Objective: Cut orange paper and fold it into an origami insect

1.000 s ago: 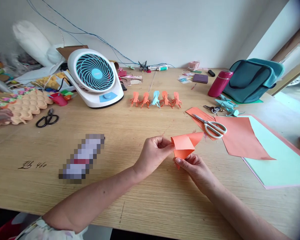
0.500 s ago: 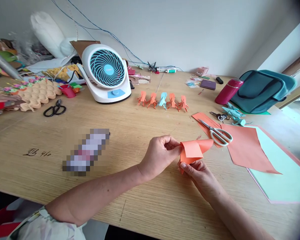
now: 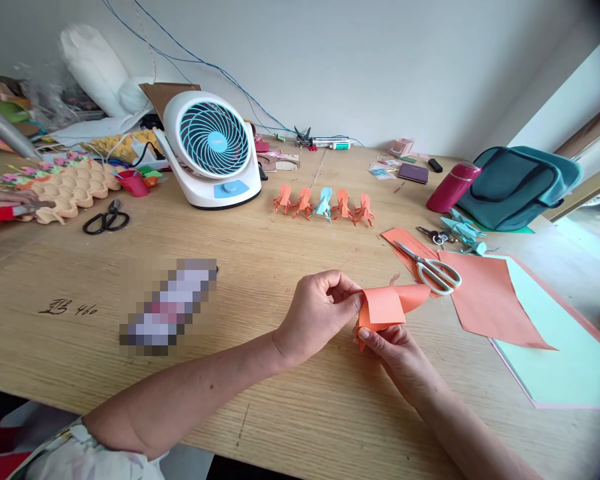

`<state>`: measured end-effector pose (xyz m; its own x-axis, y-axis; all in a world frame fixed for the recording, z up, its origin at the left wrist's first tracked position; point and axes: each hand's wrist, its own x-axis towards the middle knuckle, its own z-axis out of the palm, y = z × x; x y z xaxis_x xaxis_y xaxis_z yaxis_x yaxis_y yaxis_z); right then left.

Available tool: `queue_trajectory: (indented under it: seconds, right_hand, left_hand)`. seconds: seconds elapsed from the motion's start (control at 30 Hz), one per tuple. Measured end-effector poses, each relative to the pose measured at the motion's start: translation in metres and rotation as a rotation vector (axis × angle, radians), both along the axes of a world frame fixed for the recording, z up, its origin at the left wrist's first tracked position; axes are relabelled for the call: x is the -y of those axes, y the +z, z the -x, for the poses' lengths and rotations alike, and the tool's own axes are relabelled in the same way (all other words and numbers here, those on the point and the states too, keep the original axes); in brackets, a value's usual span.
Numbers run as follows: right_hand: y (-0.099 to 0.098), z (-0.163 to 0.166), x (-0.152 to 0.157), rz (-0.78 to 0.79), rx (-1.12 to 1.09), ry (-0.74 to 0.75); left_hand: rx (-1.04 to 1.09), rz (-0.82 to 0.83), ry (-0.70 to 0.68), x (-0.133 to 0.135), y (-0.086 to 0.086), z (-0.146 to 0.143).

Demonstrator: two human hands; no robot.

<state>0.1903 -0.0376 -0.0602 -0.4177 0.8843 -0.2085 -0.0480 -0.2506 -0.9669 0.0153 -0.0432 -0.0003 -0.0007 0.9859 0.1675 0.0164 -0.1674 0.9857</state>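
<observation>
Both hands hold one small orange paper piece (image 3: 386, 307) just above the wooden table (image 3: 260, 400). My left hand (image 3: 317, 313) pinches its left edge between thumb and fingers. My right hand (image 3: 397, 353) grips it from below, fingers curled under the fold. The paper is partly folded, with a curled flap pointing right. White-handled scissors (image 3: 433, 270) lie on orange paper sheets (image 3: 485, 300) just right of the hands. A row of small folded paper figures (image 3: 325, 203), mostly orange with one blue, stands farther back.
A white and blue desk fan (image 3: 213, 150) stands at the back left, black scissors (image 3: 105, 219) left of it. A teal bag (image 3: 523, 177) and magenta bottle (image 3: 453, 187) sit at the back right. A pale green sheet (image 3: 560, 347) lies at right. Another person's hand (image 3: 3, 203) shows at far left.
The hands and the orange paper stay nearly in place; the fold has been pressed a little flatter. The camera view shifted slightly.
</observation>
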Motion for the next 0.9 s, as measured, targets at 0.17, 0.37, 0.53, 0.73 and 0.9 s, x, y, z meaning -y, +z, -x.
queue_trajectory:
  seconds: [0.17,0.37,0.53,0.73,0.9]
  right_hand:
    - [0.0041,0.0019,0.0000,-0.009,-0.003,-0.013]
    - [0.0076,0.0039,0.0006,0.022,-0.011,-0.049]
    - [0.0041,0.0033,0.0005,0.042,-0.050,-0.060]
    - [-0.0013,0.0016,0.0001,0.040,-0.069,-0.058]
    - [0.0006,0.0035,-0.0001,-0.007,-0.075,-0.005]
  left_hand:
    - [0.005,-0.009,-0.009,-0.0013,0.0005,0.0020]
    - [-0.001,-0.077,-0.045,-0.0012,-0.0015,0.0019]
    - [-0.006,-0.095,-0.080,-0.0004,-0.0009,0.0025]
    - [-0.029,-0.075,-0.095,-0.0002,0.0050,0.0036]
    - [0.061,-0.004,-0.087,-0.0021,0.0052,0.0035]
